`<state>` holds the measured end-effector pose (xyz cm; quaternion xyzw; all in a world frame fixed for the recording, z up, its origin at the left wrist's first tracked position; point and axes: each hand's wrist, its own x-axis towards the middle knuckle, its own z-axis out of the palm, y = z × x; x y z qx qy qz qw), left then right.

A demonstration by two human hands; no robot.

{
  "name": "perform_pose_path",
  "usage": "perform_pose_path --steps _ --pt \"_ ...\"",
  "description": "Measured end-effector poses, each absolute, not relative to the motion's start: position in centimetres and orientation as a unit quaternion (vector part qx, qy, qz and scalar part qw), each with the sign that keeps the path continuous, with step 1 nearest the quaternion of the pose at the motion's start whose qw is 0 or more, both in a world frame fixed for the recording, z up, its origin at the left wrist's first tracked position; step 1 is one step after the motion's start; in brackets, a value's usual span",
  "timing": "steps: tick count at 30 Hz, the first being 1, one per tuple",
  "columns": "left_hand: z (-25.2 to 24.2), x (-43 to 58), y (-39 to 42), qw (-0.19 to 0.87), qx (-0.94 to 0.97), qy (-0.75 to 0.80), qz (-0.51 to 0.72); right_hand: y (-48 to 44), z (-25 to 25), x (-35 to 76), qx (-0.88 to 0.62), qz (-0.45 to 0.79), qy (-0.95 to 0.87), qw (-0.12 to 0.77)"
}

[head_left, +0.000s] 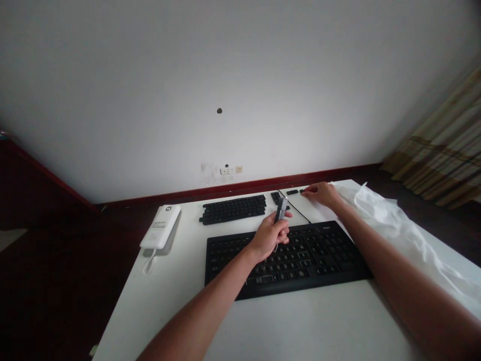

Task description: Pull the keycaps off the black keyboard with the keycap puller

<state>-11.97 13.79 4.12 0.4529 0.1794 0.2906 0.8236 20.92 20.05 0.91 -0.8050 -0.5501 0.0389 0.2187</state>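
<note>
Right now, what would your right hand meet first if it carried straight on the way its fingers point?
Probably the small black keycap at the fingertips of the right hand, then the longer black piece beyond it; touching or just short, I cannot tell.

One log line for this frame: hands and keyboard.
left hand: grips small grey tool over black keyboard | right hand: at loose black keycaps, far edge of white table

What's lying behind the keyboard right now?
A block of loose keys, a smaller group and the cable. The right hand covers whatever lies beneath it.
</note>
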Motion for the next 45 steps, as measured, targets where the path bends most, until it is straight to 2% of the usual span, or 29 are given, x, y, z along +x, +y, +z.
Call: perform_pose_path --steps 38,42,45 --pt "4.2 -12.1 13.8 0.823 0.460 0.178 0.284 19.9 0.0 20.9 -0.785 0.046 -0.562 0.257" --pt "4.1 -12.0 13.8 0.823 0.459 0.178 0.283 19.8 0.5 20.7 -0.786 0.061 -0.558 0.259" --pt "3.9 -12.1 13.9 0.826 0.454 0.176 0.286 19.1 1.9 20.1 -0.777 0.080 -0.552 0.293"
